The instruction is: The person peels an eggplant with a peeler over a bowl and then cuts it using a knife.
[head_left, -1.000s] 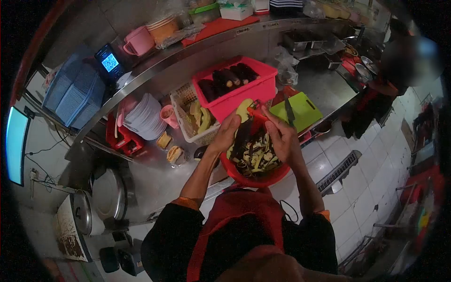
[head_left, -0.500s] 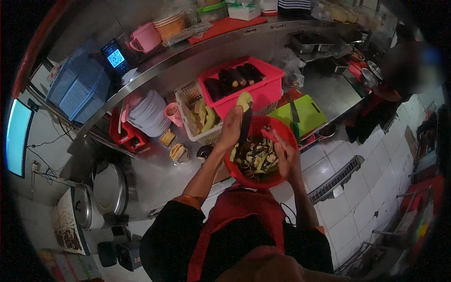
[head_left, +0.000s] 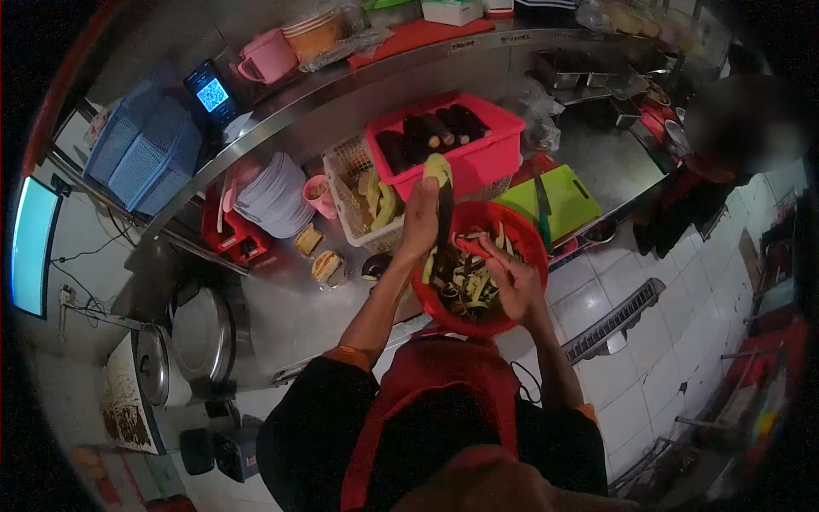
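My left hand (head_left: 421,224) is wrapped round a dark eggplant (head_left: 444,205), its upper end peeled pale green. It holds the eggplant tilted over the left side of a red basin (head_left: 539,247). Over the basin's right part, my right hand (head_left: 517,283) grips a red peeler (head_left: 472,247), whose blade I cannot make out. Dark and pale strips of peel (head_left: 465,286) lie in the basin. Behind it, a pink tub (head_left: 465,162) holds several unpeeled eggplants (head_left: 422,132). Peeled pale eggplants (head_left: 384,207) lie in a white basket (head_left: 350,171) beside the tub.
A knife (head_left: 543,209) lies on a green cutting board (head_left: 567,200) at the right. Left of the basket are a pink cup (head_left: 319,196), stacked white plates (head_left: 273,200) and a red crate (head_left: 223,235). Another person (head_left: 695,200) stands at the far right.
My right hand and the peeler have turned, the peeler now pointing left over the basin. My left hand still holds the eggplant up, and the view has shifted slightly.
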The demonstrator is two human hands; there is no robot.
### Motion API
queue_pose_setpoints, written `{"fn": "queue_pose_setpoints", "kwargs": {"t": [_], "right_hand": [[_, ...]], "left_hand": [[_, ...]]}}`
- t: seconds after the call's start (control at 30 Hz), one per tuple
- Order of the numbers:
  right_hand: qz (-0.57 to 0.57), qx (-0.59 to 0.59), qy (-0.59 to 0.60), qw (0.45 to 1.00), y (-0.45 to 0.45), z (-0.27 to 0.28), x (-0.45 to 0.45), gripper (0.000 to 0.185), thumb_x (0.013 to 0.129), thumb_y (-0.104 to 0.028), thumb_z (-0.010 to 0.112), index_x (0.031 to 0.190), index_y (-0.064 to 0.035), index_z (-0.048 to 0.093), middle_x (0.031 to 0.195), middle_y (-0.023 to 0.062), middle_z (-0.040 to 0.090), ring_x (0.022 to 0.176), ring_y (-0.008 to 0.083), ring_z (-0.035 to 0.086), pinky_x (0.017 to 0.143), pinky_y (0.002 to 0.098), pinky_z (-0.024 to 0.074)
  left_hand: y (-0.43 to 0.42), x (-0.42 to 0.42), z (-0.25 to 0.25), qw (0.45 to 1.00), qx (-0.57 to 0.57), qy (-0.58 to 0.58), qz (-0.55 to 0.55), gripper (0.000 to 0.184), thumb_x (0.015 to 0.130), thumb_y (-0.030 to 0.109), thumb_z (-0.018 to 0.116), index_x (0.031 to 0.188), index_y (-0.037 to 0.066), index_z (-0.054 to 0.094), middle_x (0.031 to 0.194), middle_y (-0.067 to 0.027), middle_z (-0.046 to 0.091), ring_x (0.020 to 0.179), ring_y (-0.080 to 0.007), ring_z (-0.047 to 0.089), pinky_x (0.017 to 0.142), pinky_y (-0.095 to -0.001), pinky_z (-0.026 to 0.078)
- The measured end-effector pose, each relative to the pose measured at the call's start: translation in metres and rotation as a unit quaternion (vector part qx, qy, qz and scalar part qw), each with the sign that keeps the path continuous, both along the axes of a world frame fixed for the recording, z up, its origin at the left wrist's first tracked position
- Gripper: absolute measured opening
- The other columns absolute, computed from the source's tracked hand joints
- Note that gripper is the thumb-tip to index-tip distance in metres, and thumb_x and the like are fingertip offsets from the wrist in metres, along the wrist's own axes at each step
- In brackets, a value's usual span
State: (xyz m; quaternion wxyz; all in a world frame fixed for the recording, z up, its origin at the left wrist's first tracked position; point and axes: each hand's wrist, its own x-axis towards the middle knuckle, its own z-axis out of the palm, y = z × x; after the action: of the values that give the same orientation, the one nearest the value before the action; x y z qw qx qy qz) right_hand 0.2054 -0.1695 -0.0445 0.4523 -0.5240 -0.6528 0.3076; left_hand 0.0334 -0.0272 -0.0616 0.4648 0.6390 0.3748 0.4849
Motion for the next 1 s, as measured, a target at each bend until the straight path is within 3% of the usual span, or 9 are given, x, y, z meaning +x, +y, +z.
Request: {"fn": "queue_pose_setpoints", "kwargs": {"t": [0.17,0.27,0.37,0.43,0.6,0.67,0.7,0.87,1.0], "right_hand": [[-0.069,0.091,0.034,0.993,0.018,0.016,-0.002,0.038,0.096,-0.017,0.048,0.132,-0.0054,0.048,0.127,0.016,0.056,0.113,0.0247,0.058,0.089,0.0333,0.0467],[-0.077,0.129,0.039,0.988,0.03,0.025,-0.003,0.036,0.097,-0.017,0.048,0.131,-0.0054,0.049,0.122,0.016,0.059,0.111,0.025,0.058,0.091,0.0325,0.0455],[-0.082,0.113,-0.008,0.99,0.026,0.025,0.001,0.036,0.097,-0.017,0.048,0.132,-0.0072,0.05,0.117,0.0154,0.062,0.103,0.0242,0.063,0.083,0.0322,0.0491],[0.063,-0.122,-0.133,0.982,0.004,0.023,0.016,0.036,0.097,-0.018,0.048,0.132,-0.0091,0.05,0.116,0.0147,0.063,0.078,0.0181,0.067,0.067,0.0303,0.0507],[-0.052,0.126,-0.009,0.991,0.015,-0.017,0.008,0.038,0.097,-0.02,0.049,0.134,-0.013,0.049,0.116,0.0144,0.063,0.053,0.0104,0.046,0.052,0.0289,0.0439],[-0.067,0.114,-0.021,0.991,0.021,0.0,0.002,0.037,0.097,-0.021,0.048,0.134,-0.0145,0.049,0.117,0.0145,0.062,0.061,0.0115,0.057,0.058,0.0301,0.0478],[-0.075,0.142,-0.009,0.987,0.027,0.008,-0.002,0.037,0.098,-0.022,0.048,0.134,-0.0147,0.049,0.121,0.0149,0.06,0.084,0.0184,0.067,0.07,0.0313,0.0502],[-0.083,0.085,-0.003,0.993,0.043,0.021,-0.009,0.039,0.098,-0.024,0.047,0.135,-0.0144,0.046,0.124,0.0161,0.057,0.108,0.028,0.06,0.085,0.0352,0.0487],[-0.099,0.123,-0.016,0.987,0.042,0.016,-0.009,0.04,0.097,-0.023,0.046,0.136,-0.015,0.045,0.125,0.0173,0.056,0.109,0.0301,0.059,0.085,0.0391,0.0499]], "left_hand": [[-0.023,0.015,0.02,0.993,-0.067,-0.075,-0.062,0.052,0.099,0.048,0.033,0.109,0.0,0.049,0.103,-0.0084,0.05,0.097,-0.0179,0.045,0.09,-0.0322,0.036],[-0.033,0.017,0.03,0.993,-0.088,0.046,-0.069,0.063,0.099,0.047,0.03,0.138,-0.002,0.034,0.135,-0.015,0.042,0.125,-0.0254,0.04,0.105,-0.0354,0.029],[-0.03,0.013,0.026,0.995,-0.034,0.023,-0.088,0.054,0.099,0.048,0.032,0.118,-0.001,0.046,0.111,-0.0099,0.05,0.105,-0.0182,0.044,0.095,-0.0316,0.033],[-0.012,0.006,0.013,1.0,-0.021,-0.001,-0.003,0.057,0.099,0.047,0.032,0.127,-0.001,0.042,0.12,-0.0118,0.049,0.113,-0.0195,0.043,0.1,-0.0321,0.03],[-0.009,0.002,0.024,0.99,-0.107,-0.086,-0.038,0.06,0.099,0.046,0.031,0.137,-0.001,0.035,0.131,-0.0125,0.045,0.122,-0.0216,0.04,0.105,-0.0335,0.026],[-0.019,0.009,0.035,0.966,-0.213,-0.101,-0.106,0.071,0.096,0.054,0.032,0.143,0.001,0.025,0.143,-0.0158,0.034,0.132,-0.0258,0.034,0.109,-0.0372,0.026],[-0.023,0.015,0.038,0.965,-0.215,-0.102,-0.111,0.071,0.096,0.054,0.032,0.143,0.001,0.025,0.143,-0.0158,0.034,0.132,-0.0258,0.034,0.109,-0.0372,0.026],[-0.002,0.024,0.011,0.994,-0.042,-0.034,-0.09,0.051,0.1,0.044,0.034,0.127,0.002,0.043,0.12,-0.0087,0.05,0.113,-0.0164,0.043,0.1,-0.0299,0.031],[-0.02,0.036,0.038,0.986,-0.103,-0.111,-0.071,0.05,0.099,0.045,0.037,0.123,0.002,0.044,0.114,-0.0085,0.05,0.11,-0.0166,0.044,0.099,-0.0301,0.031]]}}
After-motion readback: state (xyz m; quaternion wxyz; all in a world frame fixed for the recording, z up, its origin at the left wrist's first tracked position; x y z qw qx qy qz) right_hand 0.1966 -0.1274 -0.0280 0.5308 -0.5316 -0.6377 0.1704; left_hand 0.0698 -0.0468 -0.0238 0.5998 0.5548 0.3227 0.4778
